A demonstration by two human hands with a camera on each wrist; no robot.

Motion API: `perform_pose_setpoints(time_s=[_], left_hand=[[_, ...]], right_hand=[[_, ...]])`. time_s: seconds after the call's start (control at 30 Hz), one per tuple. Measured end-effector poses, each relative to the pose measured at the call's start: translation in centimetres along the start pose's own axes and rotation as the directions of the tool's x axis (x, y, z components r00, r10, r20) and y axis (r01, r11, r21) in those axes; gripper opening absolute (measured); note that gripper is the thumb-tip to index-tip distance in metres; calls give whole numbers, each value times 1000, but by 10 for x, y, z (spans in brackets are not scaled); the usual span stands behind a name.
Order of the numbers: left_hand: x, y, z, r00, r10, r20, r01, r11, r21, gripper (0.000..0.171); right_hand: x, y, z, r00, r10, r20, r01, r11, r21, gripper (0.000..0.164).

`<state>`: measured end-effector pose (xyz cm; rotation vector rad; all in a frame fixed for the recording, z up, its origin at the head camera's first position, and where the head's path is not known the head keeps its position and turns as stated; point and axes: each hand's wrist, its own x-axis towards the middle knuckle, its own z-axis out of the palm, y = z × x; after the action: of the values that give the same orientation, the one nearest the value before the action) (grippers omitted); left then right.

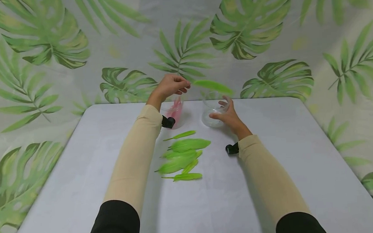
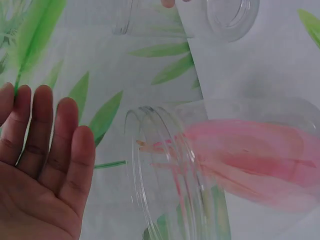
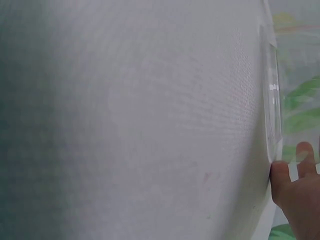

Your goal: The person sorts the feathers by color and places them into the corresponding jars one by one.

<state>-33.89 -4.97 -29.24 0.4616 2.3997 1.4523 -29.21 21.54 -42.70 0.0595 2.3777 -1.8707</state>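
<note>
Between thumb and forefinger, my left hand (image 1: 172,85) pinches the quill of a bright green feather (image 1: 213,86). The feather lies roughly level above the mouth of a clear glass jar (image 1: 210,121). Curled around that jar's right side are the fingers and thumb of my right hand (image 1: 230,117); the right wrist view catches only part of the hand at its edge. Below my left hand stands a second clear jar (image 2: 150,165) holding pink feathers (image 2: 265,160). Several green feathers (image 1: 178,161) are spread on the table in front of the jars.
The white-covered table (image 1: 226,200) ends just behind the jars, at a leaf-printed backdrop (image 1: 125,46). Black wrist cameras (image 1: 169,122) sit under both forearms, the left one close to the pink feathers' jar.
</note>
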Motion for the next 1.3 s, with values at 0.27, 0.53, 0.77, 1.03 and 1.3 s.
perform_pose_setpoints(time_s=[0.27,0.53,0.77,1.03,1.3], left_hand=[[4,-4,2,1000,7,7,-8,992,128,32],[8,-5,9,998,-53,31,49,992,115,32],[10,-3,11,995,-84,61,76,989,126,30],[11,-5,16,993,-82,80,70,987,144,30],[11,-5,18,994,-75,75,63,987,150,30]], right_hand=[[0,1,2,999,48,-23,-50,997,-66,114],[0,5,1,997,74,-39,-76,995,-59,112],[1,6,4,997,58,-55,-61,997,-51,111],[0,3,5,999,27,-43,-28,999,-21,109],[1,2,3,997,52,-51,-55,998,-42,110]])
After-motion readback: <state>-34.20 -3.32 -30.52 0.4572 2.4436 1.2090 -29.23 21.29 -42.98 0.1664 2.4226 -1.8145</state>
